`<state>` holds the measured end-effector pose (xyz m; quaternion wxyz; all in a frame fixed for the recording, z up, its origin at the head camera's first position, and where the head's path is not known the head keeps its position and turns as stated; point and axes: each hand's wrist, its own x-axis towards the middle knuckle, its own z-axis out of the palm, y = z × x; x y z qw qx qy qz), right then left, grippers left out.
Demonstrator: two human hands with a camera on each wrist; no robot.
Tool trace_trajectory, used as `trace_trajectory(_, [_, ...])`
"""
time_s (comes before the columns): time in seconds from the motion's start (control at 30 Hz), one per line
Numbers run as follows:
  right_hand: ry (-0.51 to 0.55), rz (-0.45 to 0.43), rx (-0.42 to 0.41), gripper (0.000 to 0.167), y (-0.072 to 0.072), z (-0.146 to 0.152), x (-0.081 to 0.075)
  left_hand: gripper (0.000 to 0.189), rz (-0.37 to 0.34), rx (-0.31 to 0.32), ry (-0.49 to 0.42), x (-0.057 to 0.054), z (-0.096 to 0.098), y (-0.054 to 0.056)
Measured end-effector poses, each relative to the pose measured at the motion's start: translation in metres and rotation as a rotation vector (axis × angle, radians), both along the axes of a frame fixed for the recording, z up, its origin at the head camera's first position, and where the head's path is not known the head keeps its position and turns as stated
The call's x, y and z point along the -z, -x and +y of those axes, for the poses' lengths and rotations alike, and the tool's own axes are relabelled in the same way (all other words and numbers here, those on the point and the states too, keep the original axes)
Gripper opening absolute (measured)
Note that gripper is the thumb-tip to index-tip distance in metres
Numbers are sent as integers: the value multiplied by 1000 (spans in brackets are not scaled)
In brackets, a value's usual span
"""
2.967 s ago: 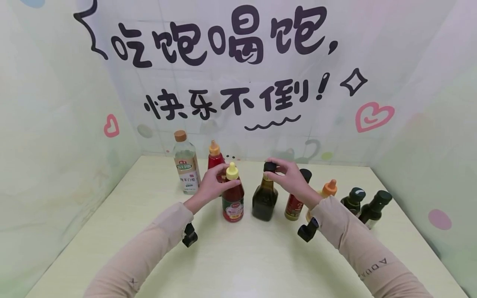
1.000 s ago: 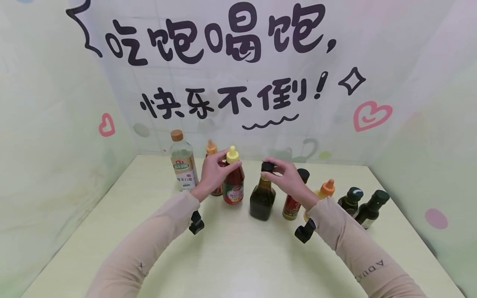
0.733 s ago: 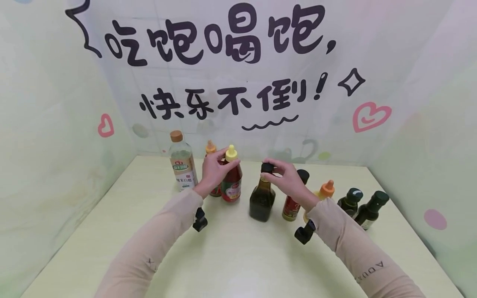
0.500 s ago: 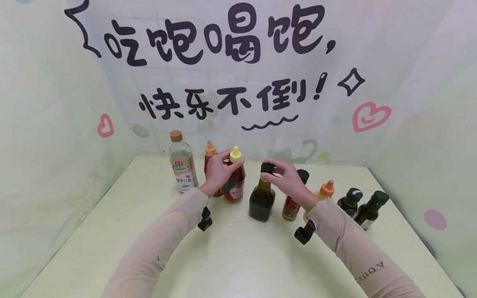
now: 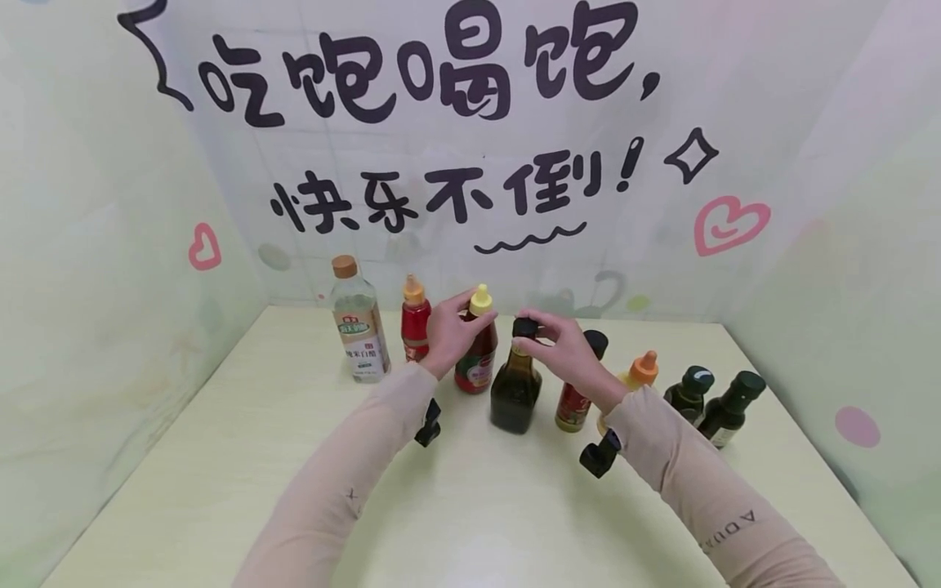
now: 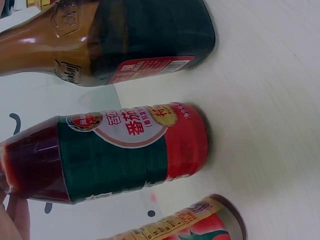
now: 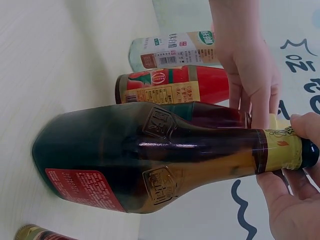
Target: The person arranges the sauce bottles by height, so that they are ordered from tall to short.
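My left hand (image 5: 447,333) grips a ketchup bottle (image 5: 476,369) just below its yellow nozzle cap, thumb on the near side. In the left wrist view the ketchup bottle's (image 6: 115,152) green and red label shows; only fingertips are visible at the lower left edge. With my right hand (image 5: 569,353) I hold a square-sided dark glass sauce bottle (image 5: 515,398) at its neck, under the black cap. The right wrist view shows the sauce bottle's (image 7: 115,155) embossed side and red label. Both bottles are upright, close together, the ketchup slightly farther back.
Left of the hands stand a white vinegar bottle (image 5: 360,335) and a red squeeze bottle (image 5: 415,327) with an orange nozzle. To the right are a red-labelled bottle (image 5: 572,406), an orange-capped bottle (image 5: 644,371) partly behind the sleeve, and two dark bottles (image 5: 687,396). A printed cloth wall closes the back.
My left hand has moved the ketchup bottle back, then right towards the dark sauce bottle. The red squeeze bottle behind shows more fully. My right hand keeps its hold in place.
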<state>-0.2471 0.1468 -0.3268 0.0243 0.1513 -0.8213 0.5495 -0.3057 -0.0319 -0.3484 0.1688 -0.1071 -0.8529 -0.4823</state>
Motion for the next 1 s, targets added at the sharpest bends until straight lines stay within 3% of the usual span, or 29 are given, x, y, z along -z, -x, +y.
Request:
trace_trajectory(0.33, [-11, -21, 11, 39, -18, -8, -21, 50, -17, -45, -11, 1, 3, 4])
trace_trajectory(0.6, [-11, -20, 10, 38, -20, -9, -24, 50, -45, -106, -66, 4, -4, 13])
trace_trajectory(1.0, [-3, -28, 9, 37, -19, -10, -23, 49, -72, -36, -45, 3, -7, 20])
